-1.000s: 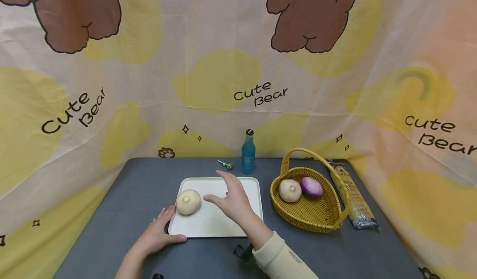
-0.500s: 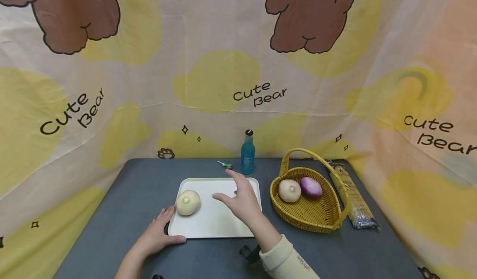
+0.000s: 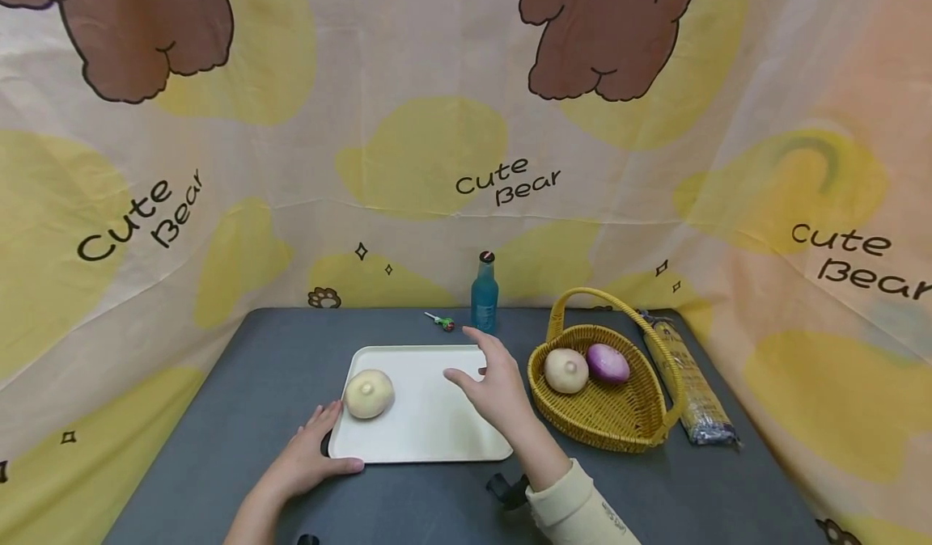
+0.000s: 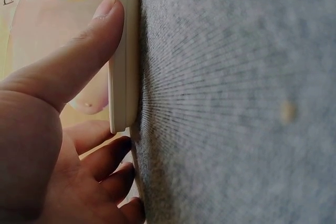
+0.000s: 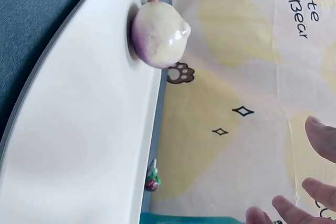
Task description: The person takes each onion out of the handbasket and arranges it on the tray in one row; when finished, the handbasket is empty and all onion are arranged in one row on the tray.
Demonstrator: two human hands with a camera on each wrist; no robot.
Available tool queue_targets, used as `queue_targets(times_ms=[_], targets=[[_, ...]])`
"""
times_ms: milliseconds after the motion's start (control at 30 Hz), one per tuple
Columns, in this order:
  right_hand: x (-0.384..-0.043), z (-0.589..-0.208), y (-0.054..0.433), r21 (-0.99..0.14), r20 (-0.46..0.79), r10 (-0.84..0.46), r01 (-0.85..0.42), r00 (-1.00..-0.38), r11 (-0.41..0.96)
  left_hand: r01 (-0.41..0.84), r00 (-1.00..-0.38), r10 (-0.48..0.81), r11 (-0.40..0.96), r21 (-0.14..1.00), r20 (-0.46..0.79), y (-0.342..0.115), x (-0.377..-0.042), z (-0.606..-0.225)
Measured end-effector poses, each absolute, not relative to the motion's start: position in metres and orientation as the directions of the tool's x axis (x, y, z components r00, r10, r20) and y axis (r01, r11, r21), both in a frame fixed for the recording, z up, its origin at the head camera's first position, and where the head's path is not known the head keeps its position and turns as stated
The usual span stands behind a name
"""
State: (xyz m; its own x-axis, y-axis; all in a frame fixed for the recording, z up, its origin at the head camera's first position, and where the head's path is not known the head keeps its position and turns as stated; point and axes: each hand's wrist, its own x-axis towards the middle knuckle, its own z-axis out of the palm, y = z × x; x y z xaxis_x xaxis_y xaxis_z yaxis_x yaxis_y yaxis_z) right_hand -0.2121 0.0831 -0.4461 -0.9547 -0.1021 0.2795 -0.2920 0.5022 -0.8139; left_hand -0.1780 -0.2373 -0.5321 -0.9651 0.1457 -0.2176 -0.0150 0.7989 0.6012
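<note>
A white tray (image 3: 429,440) lies on the table, with a pale turnip (image 3: 368,394) at its left end. In the right wrist view the turnip (image 5: 160,35) shows a purple side. My left hand (image 3: 309,452) touches the tray's near left corner, thumb along the front edge and fingers at the left edge. The left wrist view has the thumb (image 4: 79,51) against the tray's rim (image 4: 122,77). Above the tray's right end, my right hand (image 3: 498,387) holds nothing, its thumb and fingers spread apart.
Right of the tray stands a yellow wicker basket (image 3: 619,428), holding a pale turnip (image 3: 565,370) and a purple one (image 3: 607,363). A yellow packet (image 3: 692,383) lies beyond it. Behind the tray are a blue bottle (image 3: 484,294) and a lollipop (image 3: 442,321).
My right hand has moved right across the tray, away from the turnip and towards the basket. The left hand, tray and turnip have stayed in place.
</note>
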Motion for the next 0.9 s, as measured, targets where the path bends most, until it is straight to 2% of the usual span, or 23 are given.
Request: queue_targets(times_ms=[900], targets=[[-0.214, -0.451, 0.133, -0.817, 0.254, 0.02, -0.204, -0.967, 0.54, -0.031, -0.96, 0.145, 0.792, 0.61, -0.238, -0.239, -0.182, -0.534]])
